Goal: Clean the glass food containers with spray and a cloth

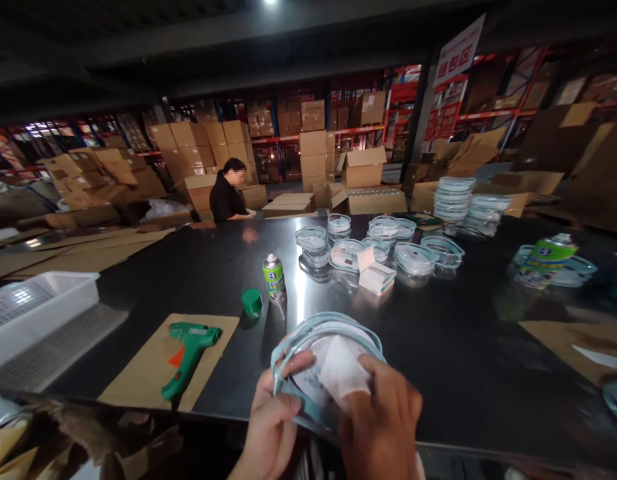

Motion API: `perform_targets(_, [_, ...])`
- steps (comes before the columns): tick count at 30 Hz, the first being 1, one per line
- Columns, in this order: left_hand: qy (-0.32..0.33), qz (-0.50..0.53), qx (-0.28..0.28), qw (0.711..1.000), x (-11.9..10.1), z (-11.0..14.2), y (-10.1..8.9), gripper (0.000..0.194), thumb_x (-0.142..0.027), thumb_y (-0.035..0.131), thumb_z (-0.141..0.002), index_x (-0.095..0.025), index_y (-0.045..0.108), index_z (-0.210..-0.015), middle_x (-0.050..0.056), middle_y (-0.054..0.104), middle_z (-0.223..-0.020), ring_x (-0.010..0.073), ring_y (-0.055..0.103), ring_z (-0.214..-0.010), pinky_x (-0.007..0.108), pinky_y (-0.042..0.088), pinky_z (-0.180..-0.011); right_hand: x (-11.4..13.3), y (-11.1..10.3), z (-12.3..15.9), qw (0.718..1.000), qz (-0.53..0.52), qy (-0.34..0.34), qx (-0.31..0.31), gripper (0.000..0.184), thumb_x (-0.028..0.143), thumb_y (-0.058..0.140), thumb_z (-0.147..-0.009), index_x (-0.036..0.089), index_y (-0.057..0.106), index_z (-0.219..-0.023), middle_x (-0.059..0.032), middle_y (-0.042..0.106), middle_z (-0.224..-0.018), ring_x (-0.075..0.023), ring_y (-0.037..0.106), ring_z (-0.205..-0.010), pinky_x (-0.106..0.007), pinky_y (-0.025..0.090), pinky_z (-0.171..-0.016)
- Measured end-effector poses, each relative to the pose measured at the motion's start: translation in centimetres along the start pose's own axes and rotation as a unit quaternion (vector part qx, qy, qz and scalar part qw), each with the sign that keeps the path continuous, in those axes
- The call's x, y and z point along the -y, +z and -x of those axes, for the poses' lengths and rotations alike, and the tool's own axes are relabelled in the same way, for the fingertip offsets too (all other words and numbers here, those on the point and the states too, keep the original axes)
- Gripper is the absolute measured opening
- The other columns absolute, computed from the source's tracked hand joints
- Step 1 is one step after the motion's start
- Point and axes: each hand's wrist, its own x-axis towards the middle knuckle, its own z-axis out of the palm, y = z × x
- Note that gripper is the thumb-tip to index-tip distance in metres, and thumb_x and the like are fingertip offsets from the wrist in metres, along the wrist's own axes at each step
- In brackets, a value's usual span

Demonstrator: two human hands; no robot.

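Observation:
My left hand (274,417) grips the left rim of a round lid (308,337) with a pale blue-grey edge, held tilted over the near edge of the dark table (463,360). My right hand (381,420) presses a white cloth (341,370) against the lid's clear middle, fingers closed on the cloth. A green-and-white spray can (274,279) stands upright just beyond the lid, its green cap (251,302) lying beside it. A green glue gun (187,355) rests on a cardboard sheet (138,373) to the left.
Several more lids and clear bowls (383,243) lie mid-table, with a stack (453,198) at the back right and a small white box (377,277). A second spray can (546,259) lies at right. A white basket (36,310) sits at left. A person (228,193) works at the far end among cartons.

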Motion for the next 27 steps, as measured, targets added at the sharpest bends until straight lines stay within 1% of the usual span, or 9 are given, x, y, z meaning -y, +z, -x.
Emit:
perform_targets(3, [0.013,0.006,-0.029,0.999,0.0,0.0,0.1,0.041,-0.015,0.066,-0.044,-0.017,0.078,-0.083,0.009,0.074,-0.103,0.0367,0.061,-0.109,0.043,0.051,-0.090,0.3,0.2,-0.3,1.000,-0.005,0.014,-0.017,0.018,0.005,0.043,-0.079,0.021,0.049,-0.073,-0.0087,0.050,-0.110,-0.0247,0.048,-0.094,-0.040,0.034,-0.075])
perform_targets(6, [-0.003,0.009,-0.038,0.999,-0.1,-0.1,0.3,0.041,-0.015,0.064,-0.040,-0.017,0.078,-0.078,0.010,0.075,-0.095,0.0372,0.064,-0.102,0.045,0.052,-0.087,1.0,0.4,-0.6,0.998,-0.045,0.010,-0.033,0.020,0.004,0.038,-0.080,0.020,0.047,-0.073,-0.0076,0.051,-0.107,-0.0241,0.049,-0.093,-0.040,0.033,-0.075])
perform_targets(11, [0.005,0.012,-0.055,0.998,0.0,-0.1,0.1,0.040,-0.012,0.062,-0.041,-0.018,0.078,-0.078,0.006,0.075,-0.093,0.0291,0.067,-0.092,0.036,0.054,-0.079,1.5,0.5,-1.0,0.998,-0.005,0.006,-0.059,0.017,0.005,0.040,-0.080,0.020,0.044,-0.073,-0.0077,0.051,-0.102,-0.0217,0.048,-0.088,-0.038,0.034,-0.074])
perform_targets(14, [-0.026,0.028,-0.074,0.996,0.3,-0.2,-0.5,0.038,-0.012,0.061,-0.039,-0.017,0.077,-0.074,0.008,0.074,-0.082,0.0305,0.067,-0.084,0.037,0.055,-0.071,2.0,0.8,-0.9,0.997,-0.041,-0.001,-0.060,0.016,0.008,0.040,-0.083,0.021,0.047,-0.077,-0.0064,0.052,-0.102,-0.0210,0.048,-0.088,-0.038,0.034,-0.075])
perform_targets(19, [-0.012,0.027,-0.047,0.998,0.4,-0.7,-1.5,0.044,-0.013,0.066,-0.038,-0.016,0.077,-0.081,0.010,0.074,-0.100,0.0344,0.064,-0.100,0.038,0.054,-0.081,2.0,0.8,-0.9,0.998,-0.032,0.016,-0.058,0.018,0.004,0.039,-0.081,0.020,0.045,-0.073,-0.0065,0.052,-0.097,-0.0205,0.048,-0.084,-0.037,0.033,-0.073])
perform_targets(21, [-0.025,0.023,-0.052,0.998,0.3,-0.6,-1.4,0.043,-0.014,0.067,-0.038,-0.017,0.078,-0.079,0.010,0.075,-0.096,0.0348,0.066,-0.096,0.040,0.055,-0.080,1.8,0.6,-1.0,0.998,-0.036,0.002,-0.052,0.017,0.005,0.040,-0.082,0.019,0.049,-0.078,-0.0064,0.052,-0.098,-0.0203,0.048,-0.085,-0.036,0.034,-0.073])
perform_targets(24, [-0.014,0.024,-0.055,0.998,0.3,-0.3,-1.2,0.041,-0.015,0.066,-0.039,-0.017,0.078,-0.078,0.010,0.075,-0.095,0.0346,0.067,-0.092,0.041,0.055,-0.076,1.5,0.2,-1.4,0.997,-0.039,-0.006,-0.062,0.019,0.004,0.039,-0.081,0.019,0.050,-0.078,-0.0063,0.052,-0.098,-0.0199,0.048,-0.084,-0.036,0.033,-0.073])
perform_targets(26, [-0.001,0.024,-0.047,0.999,0.5,-0.2,-1.1,0.041,-0.012,0.066,-0.039,-0.017,0.077,-0.077,0.008,0.075,-0.095,0.0314,0.067,-0.090,0.038,0.055,-0.076,1.7,0.2,-1.7,0.998,-0.020,0.012,-0.060,0.019,0.003,0.039,-0.078,0.019,0.048,-0.074,-0.0073,0.054,-0.095,-0.0209,0.048,-0.082,-0.037,0.033,-0.071])
perform_targets(27, [-0.004,0.027,-0.045,0.999,0.6,-0.2,-1.1,0.040,-0.010,0.065,-0.039,-0.018,0.077,-0.076,0.007,0.075,-0.091,0.0286,0.067,-0.086,0.036,0.055,-0.074,2.0,0.3,-1.7,0.998,-0.014,0.018,-0.054,0.018,0.003,0.040,-0.078,0.019,0.049,-0.074,-0.0075,0.055,-0.094,-0.0210,0.049,-0.081,-0.036,0.033,-0.070])
